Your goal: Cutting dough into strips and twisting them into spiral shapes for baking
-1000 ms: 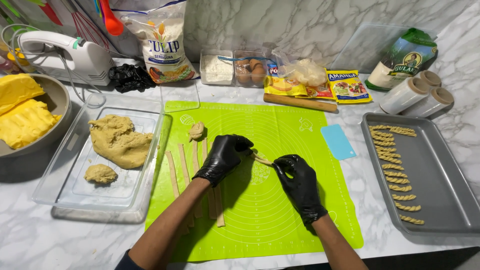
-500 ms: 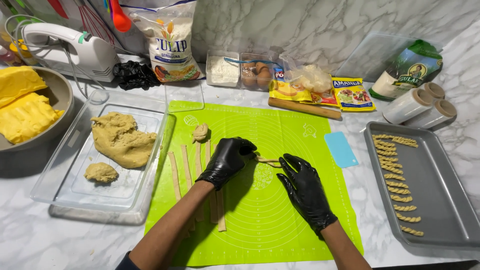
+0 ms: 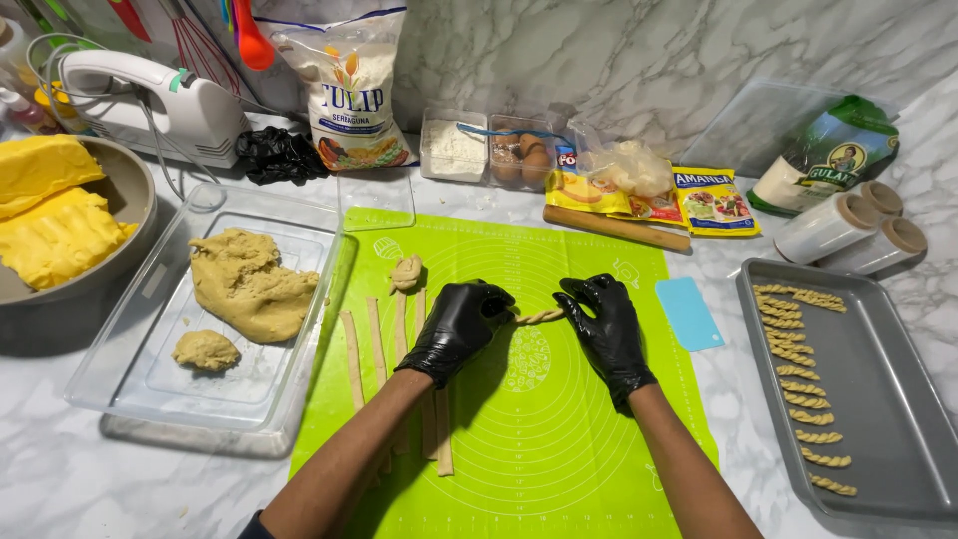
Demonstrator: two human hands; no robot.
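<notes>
Hands: L + R pinch dough twist ends | axis left-right, flat

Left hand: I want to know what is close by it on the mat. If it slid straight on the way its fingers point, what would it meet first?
The left hand points right, along the twisted dough piece that it grips; past that short twist, the right hand at the other end comes first.

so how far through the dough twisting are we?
Done: about a dozen twisted pieces lie in a column on the grey baking tray. In hand: left hand and right hand each grip an end of one twisted dough strip. Left: several cut strips on the green mat, plus dough lumps in the clear container.
</notes>
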